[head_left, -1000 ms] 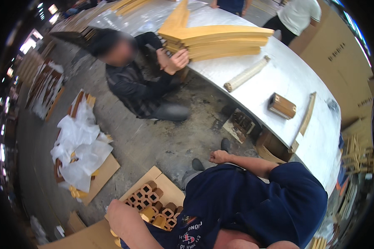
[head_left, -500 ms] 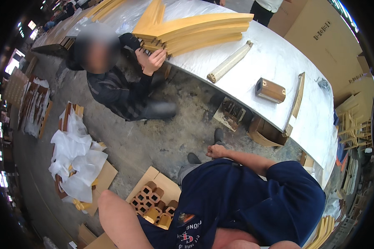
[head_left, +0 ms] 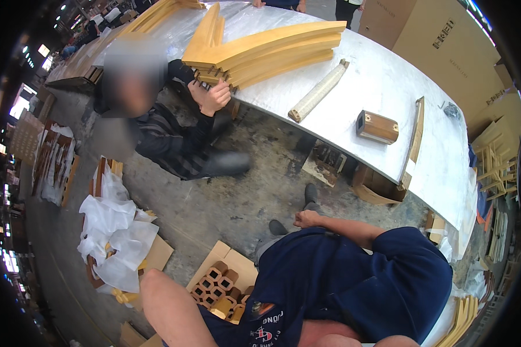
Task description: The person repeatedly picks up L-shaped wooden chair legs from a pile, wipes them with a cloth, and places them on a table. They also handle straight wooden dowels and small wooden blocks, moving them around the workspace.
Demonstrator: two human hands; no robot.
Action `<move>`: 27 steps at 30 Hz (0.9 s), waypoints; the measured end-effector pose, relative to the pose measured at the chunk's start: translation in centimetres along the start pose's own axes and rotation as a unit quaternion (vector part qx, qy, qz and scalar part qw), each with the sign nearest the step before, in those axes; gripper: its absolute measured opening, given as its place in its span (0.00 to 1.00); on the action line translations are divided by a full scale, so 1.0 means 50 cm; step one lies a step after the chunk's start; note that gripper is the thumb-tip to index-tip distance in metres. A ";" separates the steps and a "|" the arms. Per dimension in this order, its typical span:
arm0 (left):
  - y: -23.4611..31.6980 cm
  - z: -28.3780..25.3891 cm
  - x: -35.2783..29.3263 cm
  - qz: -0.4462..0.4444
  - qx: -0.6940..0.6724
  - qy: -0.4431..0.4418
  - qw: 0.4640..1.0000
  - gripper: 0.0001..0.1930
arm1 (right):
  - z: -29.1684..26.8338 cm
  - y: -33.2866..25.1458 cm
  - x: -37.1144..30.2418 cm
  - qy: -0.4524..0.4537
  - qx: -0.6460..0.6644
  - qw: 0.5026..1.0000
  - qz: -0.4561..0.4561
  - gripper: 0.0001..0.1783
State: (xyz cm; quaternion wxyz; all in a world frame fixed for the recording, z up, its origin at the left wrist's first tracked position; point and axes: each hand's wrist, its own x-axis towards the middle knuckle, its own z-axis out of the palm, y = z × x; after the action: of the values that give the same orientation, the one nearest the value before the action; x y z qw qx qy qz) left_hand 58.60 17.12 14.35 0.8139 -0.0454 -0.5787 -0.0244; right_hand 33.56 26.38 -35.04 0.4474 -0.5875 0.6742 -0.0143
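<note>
The right hand [head_left: 307,218] stays curled before the white worktop [head_left: 440,162], any hold unclear; left hand unseen. Brown hollow wooden blocks [head_left: 230,276] sit near left.

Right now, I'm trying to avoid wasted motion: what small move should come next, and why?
Perhaps bring the right hand toward the brown hollow block: that hand looks curled, with nothing visibly held, and the block lies apart from other things on the white tabletop.
</note>
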 end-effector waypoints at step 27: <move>-0.048 0.228 -0.029 0.013 -0.074 0.070 0.995 0.22 | -0.014 0.119 -0.088 0.099 0.116 0.984 0.092 0.24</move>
State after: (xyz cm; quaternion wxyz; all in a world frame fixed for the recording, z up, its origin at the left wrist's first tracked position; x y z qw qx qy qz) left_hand 47.18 15.85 16.80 0.8472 -0.1112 -0.5161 -0.0592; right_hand 28.08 31.42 -35.28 0.4433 -0.4624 0.7601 -0.1095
